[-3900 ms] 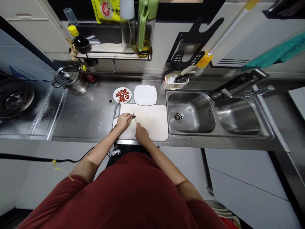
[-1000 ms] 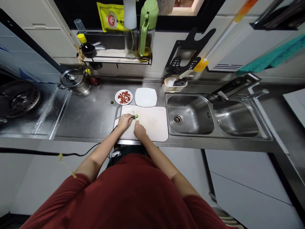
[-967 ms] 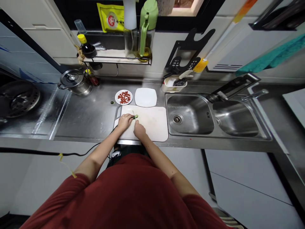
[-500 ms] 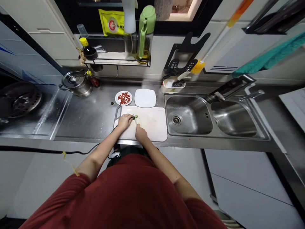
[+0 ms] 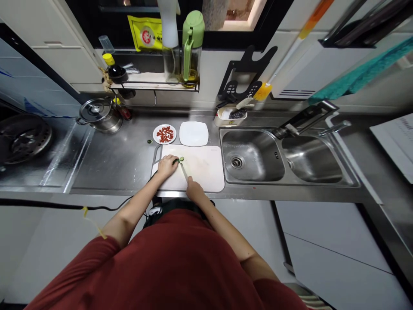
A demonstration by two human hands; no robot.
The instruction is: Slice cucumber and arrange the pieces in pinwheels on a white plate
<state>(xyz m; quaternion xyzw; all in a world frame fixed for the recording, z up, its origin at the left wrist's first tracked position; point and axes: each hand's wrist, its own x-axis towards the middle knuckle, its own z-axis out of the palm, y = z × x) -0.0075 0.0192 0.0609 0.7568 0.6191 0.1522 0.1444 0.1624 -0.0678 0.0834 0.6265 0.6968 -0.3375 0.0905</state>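
Observation:
A white cutting board [image 5: 203, 172] lies on the steel counter in front of me. On its left part my left hand [image 5: 167, 167] is closed over a dark green cucumber [image 5: 176, 161], most of it hidden under the fingers. One pale cut slice [image 5: 181, 159] lies at the cucumber's right end. My right hand [image 5: 195, 190] grips a knife [image 5: 184, 172] by its handle, the blade pointing away from me with its tip close to the cucumber. Behind the board stand a plate of chopped red pieces [image 5: 164, 134] and a white square plate [image 5: 193, 133].
A small dark green end piece [image 5: 149, 141] sits left of the plates. To the right is a double sink [image 5: 254, 155] with a faucet [image 5: 303, 122]. A lidded pot [image 5: 100, 116] stands back left, below a shelf [image 5: 155, 86] of bottles.
My right hand has drawn back slightly toward me and right, so more of the knife blade shows. My left hand stays on the cucumber. The whole view has shifted a little.

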